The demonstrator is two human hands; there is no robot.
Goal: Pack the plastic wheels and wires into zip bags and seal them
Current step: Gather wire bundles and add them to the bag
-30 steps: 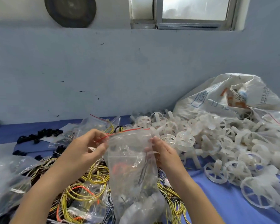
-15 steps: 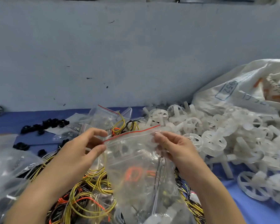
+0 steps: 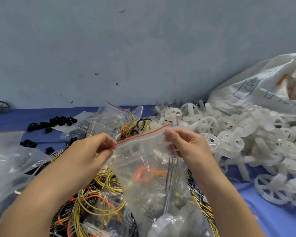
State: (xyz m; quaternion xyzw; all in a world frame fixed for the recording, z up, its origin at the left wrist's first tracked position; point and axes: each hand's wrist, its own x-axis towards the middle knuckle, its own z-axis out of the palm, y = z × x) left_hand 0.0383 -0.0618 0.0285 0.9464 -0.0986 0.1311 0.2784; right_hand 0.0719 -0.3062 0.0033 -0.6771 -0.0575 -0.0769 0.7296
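I read this as a small piecework workshop, a packing station. The bench, under a blue cover, is buried in bulk stock. A heap of white plastic wheels lies at 3 o'clock beside a printed woven sack at 2 o'clock. A tangle of yellow, orange and black wires sits at 6 o'clock, small black parts at 10 o'clock, and clear zip bags with red seal strips at 12 o'clock. Behind it I see a bare, scuffed painted wall.
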